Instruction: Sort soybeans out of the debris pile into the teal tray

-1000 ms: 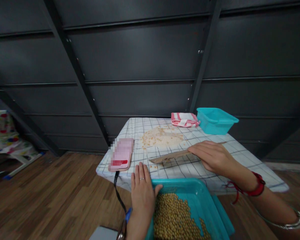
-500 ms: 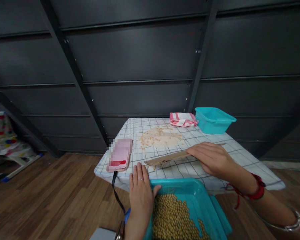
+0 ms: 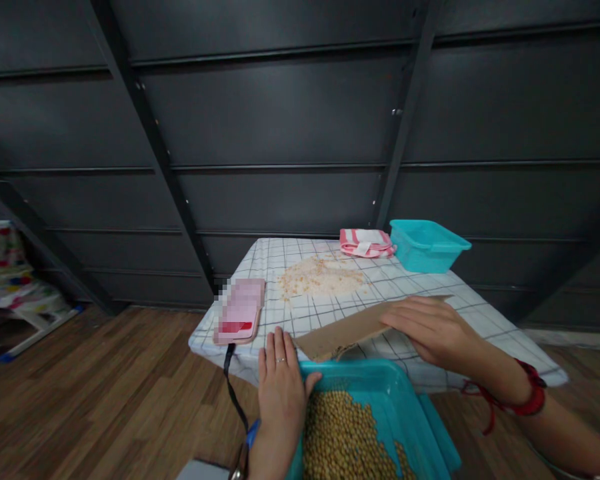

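My right hand (image 3: 425,330) grips a strip of brown cardboard (image 3: 347,331) from above. The strip leans toward me at the table's near edge, its lower edge close to the rim of a teal tray (image 3: 397,393). Inside the tray lies a heap of round, yellowish-green dried beans (image 3: 347,433). My left hand (image 3: 283,380) lies against the tray's upper left corner, fingers stretched out over the tablecloth and thumb inside the rim. Farther back on the checked cloth spreads a pile of pale grains (image 3: 325,277) mixed with small yellow bits.
A pink phone-like case (image 3: 243,310) lies at the table's left, a black strap (image 3: 234,387) hanging below it. At the back right are a folded red-and-white cloth (image 3: 367,243) and a teal basin (image 3: 427,247). A dark panelled wall (image 3: 280,113) rises behind the table (image 3: 280,313).
My right hand has drawn the cardboard toward me and tilted it, so its broad face shows and its edge sits by the tray rim. My left hand stays in place.
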